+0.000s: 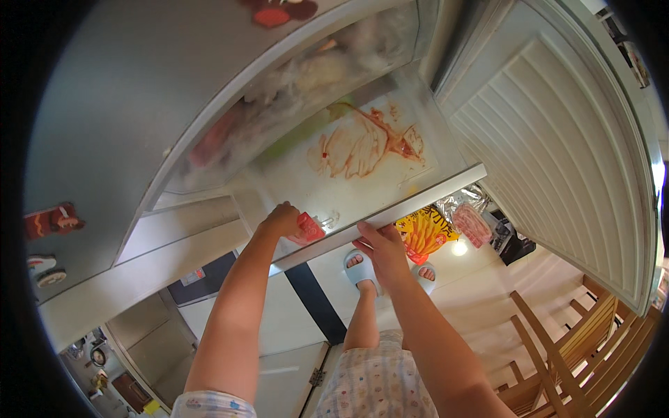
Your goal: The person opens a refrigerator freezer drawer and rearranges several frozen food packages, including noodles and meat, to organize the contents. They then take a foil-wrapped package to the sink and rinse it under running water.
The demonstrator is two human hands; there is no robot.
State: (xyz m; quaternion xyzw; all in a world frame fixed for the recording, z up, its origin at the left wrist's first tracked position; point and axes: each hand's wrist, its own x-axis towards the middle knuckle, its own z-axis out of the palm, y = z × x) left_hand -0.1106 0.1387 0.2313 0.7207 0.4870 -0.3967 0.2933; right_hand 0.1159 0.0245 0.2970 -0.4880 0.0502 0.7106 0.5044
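Note:
A freezer drawer [371,197] is pulled out before me, its pale floor showing in a wide area. Reddish-brown residue [366,143] is smeared over the rear part of that floor. My left hand [284,219] reaches inside at the front left corner, fingers around a red plastic packet [310,228] that bears pale marks. Part of the packet is hidden by the hand. At the front rim, my right hand [384,248] grips the drawer with the thumb on the edge and the fingers below it.
A transparent, frosted upper drawer [313,73] holds frozen food. The ribbed freezer door [549,157] stands open at right. On the floor lie a yellow food bag [426,232], packed frozen meat [472,225] and a black bag [515,248]. Wooden chairs [569,355] stand lower right.

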